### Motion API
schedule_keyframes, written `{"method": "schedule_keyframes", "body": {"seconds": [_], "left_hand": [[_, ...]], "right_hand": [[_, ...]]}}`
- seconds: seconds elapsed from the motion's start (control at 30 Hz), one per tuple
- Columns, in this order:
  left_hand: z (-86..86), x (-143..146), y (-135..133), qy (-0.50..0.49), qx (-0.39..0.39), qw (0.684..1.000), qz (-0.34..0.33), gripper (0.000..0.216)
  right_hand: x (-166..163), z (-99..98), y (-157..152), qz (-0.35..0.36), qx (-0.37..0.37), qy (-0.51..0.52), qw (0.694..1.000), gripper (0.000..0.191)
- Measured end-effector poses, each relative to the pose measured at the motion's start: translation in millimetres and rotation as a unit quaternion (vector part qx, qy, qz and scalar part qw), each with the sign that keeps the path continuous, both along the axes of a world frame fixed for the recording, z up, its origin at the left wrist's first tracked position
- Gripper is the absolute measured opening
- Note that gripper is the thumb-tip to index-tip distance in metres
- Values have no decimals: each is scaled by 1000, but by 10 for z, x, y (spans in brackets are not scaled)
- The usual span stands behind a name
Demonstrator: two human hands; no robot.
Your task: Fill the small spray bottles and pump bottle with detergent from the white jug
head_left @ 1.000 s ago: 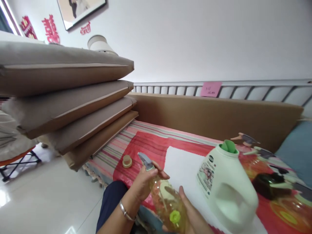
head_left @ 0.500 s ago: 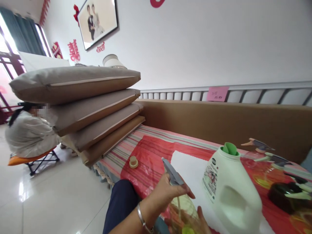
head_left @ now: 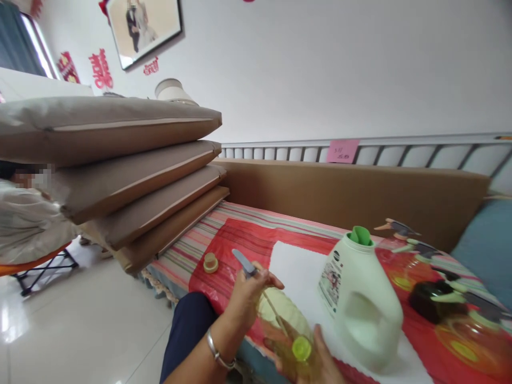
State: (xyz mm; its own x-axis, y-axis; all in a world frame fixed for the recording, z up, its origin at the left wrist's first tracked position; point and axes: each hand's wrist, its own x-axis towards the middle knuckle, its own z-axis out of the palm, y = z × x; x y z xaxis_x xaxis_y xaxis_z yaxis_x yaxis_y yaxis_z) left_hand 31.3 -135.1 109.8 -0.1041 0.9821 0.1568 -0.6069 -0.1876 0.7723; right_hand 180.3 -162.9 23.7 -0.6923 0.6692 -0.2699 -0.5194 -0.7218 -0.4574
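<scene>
A clear spray bottle [head_left: 286, 314] with a grey trigger head [head_left: 241, 261] lies tilted between both hands. My left hand [head_left: 248, 293], with a silver bangle at its wrist, is wrapped round the neck just under the head. My right hand [head_left: 325, 358] supports the lower end, fingers visible through the clear wall. A yellow-green disc shows at the bottle's base, and a dip tube runs inside. Close by on the right stands a large pale green jug [head_left: 360, 304] with a green spout in its mouth. A beige cap [head_left: 210, 263] lies to the left.
Several spray bottles [head_left: 464, 341] stand at the right on red plastic sheeting [head_left: 236, 240]. White paper [head_left: 292, 261] lies under the jug. Stacked cushions [head_left: 140, 181] rise at the left, beyond which a person [head_left: 28, 224] sits. A brown backrest [head_left: 340, 189] runs behind.
The spray bottle has tipped further over, its base swinging up towards me. Both hands turn with it. My view has shifted to the right.
</scene>
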Motion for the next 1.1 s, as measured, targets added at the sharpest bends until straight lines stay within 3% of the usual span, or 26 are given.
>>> {"method": "schedule_keyframes", "body": {"seconds": [0.07, 0.17, 0.33, 0.47, 0.63, 0.7, 0.8, 0.87, 0.93, 1.03, 1.1], "left_hand": [[19, -46, 7, -18, 6, 1000, 0, 25], [20, -76, 37, -48, 8, 999, 11, 21], [-7, -58, 67, -51, 7, 999, 14, 17], [1, -47, 90, -74, -2, 997, 18, 22], [-2, -34, 127, -106, -19, 994, 17, 28], [-19, -28, 138, -104, -20, 994, 23, 27], [-42, -23, 147, -93, -14, 995, 23, 27], [-46, -22, 146, -89, -12, 996, 12, 29], [-39, -24, 141, -93, -15, 995, 8, 30], [-27, -22, 130, -100, -21, 995, 22, 29], [-29, -15, 124, -95, -23, 995, 22, 29]], "right_hand": [[-63, 58, -47, -86, 65, -16, 994, 50], [-149, 172, -94, -243, 132, -42, 960, 81], [-147, 198, -58, -166, 106, -55, 979, 66], [-118, 117, -25, -268, 162, -86, 946, 70], [-111, 64, -37, -294, 207, -130, 924, 71], [-96, 77, -30, -263, 185, -98, 942, 73], [-61, 106, 2, -124, 91, -21, 988, 73], [-43, 118, 14, -70, 61, -15, 996, 69], [-37, 129, 5, -109, 89, -35, 989, 63], [-45, 156, -35, -204, 139, -62, 967, 75], [-53, 167, -54, -200, 136, -59, 968, 76]]}}
